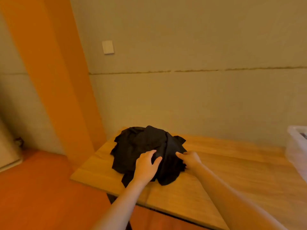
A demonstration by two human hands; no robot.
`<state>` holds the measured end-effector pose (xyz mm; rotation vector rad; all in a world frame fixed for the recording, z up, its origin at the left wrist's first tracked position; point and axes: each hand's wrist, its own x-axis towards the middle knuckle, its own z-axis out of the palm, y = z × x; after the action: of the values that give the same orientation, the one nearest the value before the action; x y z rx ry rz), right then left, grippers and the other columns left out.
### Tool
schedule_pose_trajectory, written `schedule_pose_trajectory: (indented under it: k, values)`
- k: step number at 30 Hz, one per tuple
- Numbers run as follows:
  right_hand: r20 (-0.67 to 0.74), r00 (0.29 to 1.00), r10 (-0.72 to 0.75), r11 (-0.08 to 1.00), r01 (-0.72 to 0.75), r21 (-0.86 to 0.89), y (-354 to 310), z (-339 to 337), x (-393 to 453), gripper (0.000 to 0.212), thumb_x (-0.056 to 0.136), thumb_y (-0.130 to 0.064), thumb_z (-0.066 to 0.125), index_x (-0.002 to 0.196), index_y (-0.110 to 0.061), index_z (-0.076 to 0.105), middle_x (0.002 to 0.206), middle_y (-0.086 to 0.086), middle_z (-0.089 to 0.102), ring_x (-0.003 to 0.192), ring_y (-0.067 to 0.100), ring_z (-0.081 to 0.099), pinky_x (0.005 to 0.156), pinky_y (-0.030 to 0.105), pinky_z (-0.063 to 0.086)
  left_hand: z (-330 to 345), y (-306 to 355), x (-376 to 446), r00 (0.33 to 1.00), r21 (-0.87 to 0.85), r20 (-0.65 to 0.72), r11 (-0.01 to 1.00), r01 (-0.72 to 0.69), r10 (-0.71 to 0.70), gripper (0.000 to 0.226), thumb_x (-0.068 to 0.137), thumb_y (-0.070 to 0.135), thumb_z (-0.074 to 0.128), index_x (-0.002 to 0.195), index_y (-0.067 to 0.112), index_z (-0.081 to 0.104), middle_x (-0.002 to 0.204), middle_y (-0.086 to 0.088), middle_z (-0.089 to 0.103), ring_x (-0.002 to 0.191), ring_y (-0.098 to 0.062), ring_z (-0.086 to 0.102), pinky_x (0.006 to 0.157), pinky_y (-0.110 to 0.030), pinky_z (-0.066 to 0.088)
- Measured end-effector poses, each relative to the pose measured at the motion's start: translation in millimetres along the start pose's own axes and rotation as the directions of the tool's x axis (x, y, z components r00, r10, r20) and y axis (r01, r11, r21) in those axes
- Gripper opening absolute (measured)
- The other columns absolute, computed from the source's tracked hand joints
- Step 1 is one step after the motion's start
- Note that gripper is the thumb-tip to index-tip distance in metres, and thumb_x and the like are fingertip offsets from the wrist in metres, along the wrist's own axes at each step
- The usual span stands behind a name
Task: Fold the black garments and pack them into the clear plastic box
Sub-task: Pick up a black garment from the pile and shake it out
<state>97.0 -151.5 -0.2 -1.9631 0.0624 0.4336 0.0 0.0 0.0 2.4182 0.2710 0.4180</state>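
A rumpled heap of black garments (146,145) lies at the left end of the wooden table (232,171). My left hand (146,165) rests on the near side of the heap, fingers spread and slightly bent over the cloth, thumb pointing right. My right hand (189,159) is at the heap's right edge, its fingers curled into the black cloth there. The clear plastic box (297,146) stands at the far right edge of the view, partly cut off, with something dark inside.
The table stands against a beige wall with a white switch plate (108,47). An orange panel (49,72) rises at the left. Red-orange floor (41,188) lies left of and below the table's left edge. Bare tabletop stretches between the heap and the box.
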Motion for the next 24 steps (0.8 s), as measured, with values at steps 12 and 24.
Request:
schedule_pose_trajectory:
  k: [12, 24]
  values:
    - [-0.006, 1.000, -0.027, 0.998, 0.026, -0.066, -9, -14, 9, 0.014, 0.091, -0.013, 0.056, 0.078, -0.009, 0.057, 0.069, 0.002, 0.053, 0.073, 0.019, 0.055, 0.067, 0.029, 0.048, -4, 11, 29, 0.986, 0.095, -0.122, 0.990, -0.102, 0.113, 0.024, 0.093, 0.032, 0.053, 0.112, 0.021, 0.063, 0.115, 0.007, 0.061, 0.113, -0.011, 0.049, 0.099, -0.033, 0.036]
    - [0.140, 0.911, -0.389, 0.920, 0.376, 0.110, -57, -133, -11, 0.025, 0.097, -0.009, 0.043, 0.073, -0.013, 0.051, 0.071, 0.002, 0.051, 0.069, 0.013, 0.050, 0.063, 0.022, 0.045, -2, 146, 83, 0.850, -0.259, 0.460, 0.955, -0.148, 0.256, 0.047, 0.093, 0.029, 0.055, 0.137, 0.019, 0.044, 0.134, 0.004, 0.052, 0.124, -0.009, 0.046, 0.099, -0.021, 0.034]
